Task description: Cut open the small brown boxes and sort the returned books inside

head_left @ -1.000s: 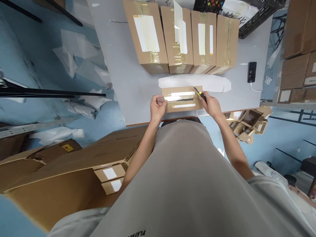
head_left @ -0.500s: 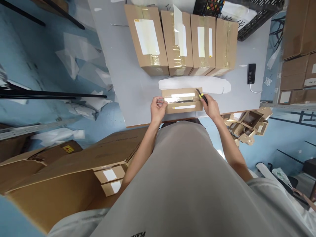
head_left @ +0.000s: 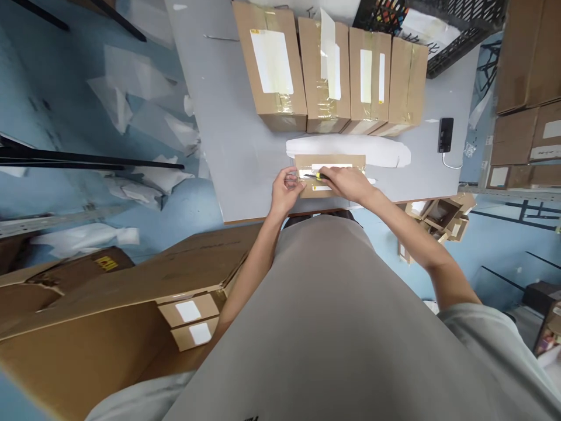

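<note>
A small taped cardboard box [head_left: 333,190] with white labels lies at the near edge of the table. Curled fingers of my left hand [head_left: 286,188] grip the box's left end. My right hand [head_left: 348,182] reaches across its top, closed around a black-and-yellow utility knife [head_left: 322,175]. The blade points left along the tape seam, near my left fingers; whether it touches the tape is too small to tell. Just behind the box is a long white paper sheet [head_left: 385,151].
Several taped cartons [head_left: 276,105] stand in a row at the back of the table [head_left: 228,146], beside a black crate [head_left: 464,47]. A phone [head_left: 446,135] with a cable lies at right. A large open carton [head_left: 109,333] holding smaller boxes stands at lower left.
My right hand has carried the knife left from the box's right end to its left part. My left hand stays at the left end. The view has shifted slightly.
</note>
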Action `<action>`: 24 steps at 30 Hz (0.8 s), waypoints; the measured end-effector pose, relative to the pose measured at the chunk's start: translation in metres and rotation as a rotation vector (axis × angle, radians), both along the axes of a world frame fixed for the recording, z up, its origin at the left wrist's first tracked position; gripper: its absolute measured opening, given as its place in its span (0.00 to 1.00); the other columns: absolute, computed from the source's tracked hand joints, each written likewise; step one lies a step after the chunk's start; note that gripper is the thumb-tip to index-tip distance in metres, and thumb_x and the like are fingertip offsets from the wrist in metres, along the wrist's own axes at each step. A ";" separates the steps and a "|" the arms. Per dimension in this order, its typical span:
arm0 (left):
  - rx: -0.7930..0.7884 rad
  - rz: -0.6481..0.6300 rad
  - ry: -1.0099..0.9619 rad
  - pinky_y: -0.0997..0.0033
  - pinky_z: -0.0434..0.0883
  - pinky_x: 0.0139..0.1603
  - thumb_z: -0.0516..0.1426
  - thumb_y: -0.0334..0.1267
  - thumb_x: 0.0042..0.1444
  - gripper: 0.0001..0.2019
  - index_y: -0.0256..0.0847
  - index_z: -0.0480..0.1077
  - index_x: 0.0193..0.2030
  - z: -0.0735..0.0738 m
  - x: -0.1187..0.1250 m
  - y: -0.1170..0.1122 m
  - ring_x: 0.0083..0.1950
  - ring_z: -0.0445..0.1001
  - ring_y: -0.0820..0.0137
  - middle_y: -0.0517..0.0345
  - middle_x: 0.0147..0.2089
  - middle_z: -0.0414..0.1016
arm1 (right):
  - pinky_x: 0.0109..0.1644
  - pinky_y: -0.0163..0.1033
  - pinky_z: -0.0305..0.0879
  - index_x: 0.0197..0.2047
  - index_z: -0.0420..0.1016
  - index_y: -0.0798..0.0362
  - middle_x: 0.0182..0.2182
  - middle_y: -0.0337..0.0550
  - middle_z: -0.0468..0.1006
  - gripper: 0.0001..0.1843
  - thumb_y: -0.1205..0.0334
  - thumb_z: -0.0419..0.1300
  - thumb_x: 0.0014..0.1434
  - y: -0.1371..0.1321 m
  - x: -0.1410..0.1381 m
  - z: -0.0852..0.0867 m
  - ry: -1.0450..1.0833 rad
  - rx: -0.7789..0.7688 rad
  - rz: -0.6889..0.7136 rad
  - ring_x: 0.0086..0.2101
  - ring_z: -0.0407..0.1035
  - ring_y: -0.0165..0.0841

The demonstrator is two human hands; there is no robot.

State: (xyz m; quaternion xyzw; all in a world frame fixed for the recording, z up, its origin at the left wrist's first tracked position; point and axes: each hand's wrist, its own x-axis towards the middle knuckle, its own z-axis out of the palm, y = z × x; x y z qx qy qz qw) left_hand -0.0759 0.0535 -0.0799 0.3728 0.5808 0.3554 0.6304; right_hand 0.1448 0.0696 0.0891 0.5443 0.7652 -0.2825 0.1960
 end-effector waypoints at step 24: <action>-0.010 0.059 -0.106 0.73 0.78 0.40 0.75 0.36 0.46 0.28 0.48 0.78 0.56 0.001 0.005 -0.010 0.36 0.76 0.72 0.60 0.42 0.75 | 0.54 0.55 0.67 0.60 0.88 0.54 0.49 0.68 0.90 0.23 0.60 0.51 0.81 -0.016 0.033 0.013 -0.263 0.003 -0.007 0.54 0.83 0.58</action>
